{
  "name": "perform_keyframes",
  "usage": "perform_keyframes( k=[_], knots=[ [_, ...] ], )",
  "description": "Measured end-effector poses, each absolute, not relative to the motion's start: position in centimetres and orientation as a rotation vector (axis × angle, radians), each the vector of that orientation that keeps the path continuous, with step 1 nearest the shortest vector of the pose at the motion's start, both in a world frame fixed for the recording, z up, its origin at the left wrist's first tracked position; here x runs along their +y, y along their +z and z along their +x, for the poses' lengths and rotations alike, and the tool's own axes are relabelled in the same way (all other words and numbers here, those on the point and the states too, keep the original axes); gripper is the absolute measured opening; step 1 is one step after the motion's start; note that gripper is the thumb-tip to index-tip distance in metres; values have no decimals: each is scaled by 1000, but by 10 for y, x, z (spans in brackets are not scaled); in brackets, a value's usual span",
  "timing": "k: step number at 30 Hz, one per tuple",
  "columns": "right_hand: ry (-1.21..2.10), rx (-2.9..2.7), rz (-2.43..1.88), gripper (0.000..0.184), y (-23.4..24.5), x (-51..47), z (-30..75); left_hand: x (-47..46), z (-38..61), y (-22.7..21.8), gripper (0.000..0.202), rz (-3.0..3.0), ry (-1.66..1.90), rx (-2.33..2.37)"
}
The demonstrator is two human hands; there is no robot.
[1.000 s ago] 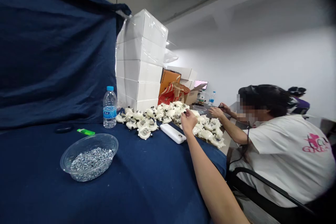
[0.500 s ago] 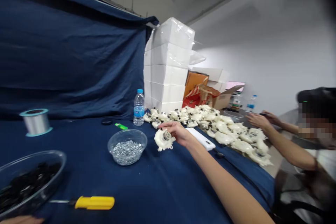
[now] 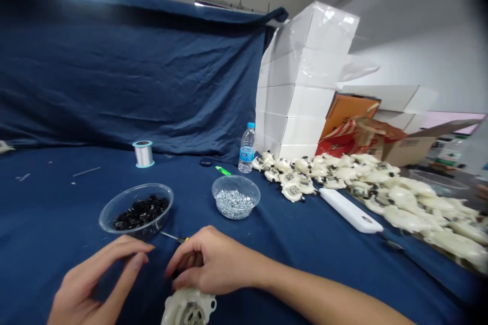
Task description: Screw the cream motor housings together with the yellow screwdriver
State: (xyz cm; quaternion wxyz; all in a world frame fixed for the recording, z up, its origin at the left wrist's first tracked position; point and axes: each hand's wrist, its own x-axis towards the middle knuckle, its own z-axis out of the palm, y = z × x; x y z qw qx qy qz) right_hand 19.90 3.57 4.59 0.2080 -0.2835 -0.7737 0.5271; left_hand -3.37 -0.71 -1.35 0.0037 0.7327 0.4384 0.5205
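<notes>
My right hand (image 3: pixel 208 264) is closed, fingers curled down on the top edge of a cream plastic housing (image 3: pixel 186 309) with a round metal part in its face. A small dark bit shows between the fingertips, and the lower part of the housing is cut off by the frame edge. My left hand (image 3: pixel 101 282) is to the left of it, thumb and forefinger tips together, with nothing visible between them. Just beyond the hands lies a screwdriver (image 3: pixel 171 236), its handle mostly hidden behind my right hand. Black parts (image 3: pixel 142 212) fill a clear bowl (image 3: pixel 110 204) near my left hand.
A clear bowl (image 3: pixel 254 186) of small metal pieces stands ahead, near a water bottle (image 3: pixel 247 148) and a green marker (image 3: pixel 223 170). A wire spool (image 3: pixel 144 154) is farther left. On the right are a white case (image 3: pixel 351 210), many cream housings (image 3: pixel 404 198) and stacked white boxes (image 3: pixel 305 81).
My right hand has brought the housing from beside the pile back toward me. My left hand has come fully into view. The camera view has turned left.
</notes>
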Motion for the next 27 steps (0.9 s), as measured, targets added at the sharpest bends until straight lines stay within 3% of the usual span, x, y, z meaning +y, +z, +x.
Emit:
perform_keyframes(
  k=[3,5,7,9,13,16,22,27],
  knots=[
    [1333,-2177,-720,28,38,38,178,-5,-26,16,15,2250,1832,1229],
    [1214,-2098,-703,26,30,40,170,9,-31,40,8,2209,1790,1410],
    [1103,-2009,-688,28,22,40,169,33,-44,62,15,2160,1705,1573],
    [991,-1963,-653,33,15,39,171,61,-60,75,19,2233,1404,1646],
    [811,-1981,-514,29,8,35,177,99,-77,72,7,2335,647,1617],
    [750,-2018,-435,25,6,32,176,107,-74,64,14,2312,356,1610],
    [682,-1952,-408,20,11,31,180,103,-70,63,21,2275,260,1637],
    [645,-1757,-411,27,35,34,196,98,-69,62,22,2256,363,1659]
  ],
)
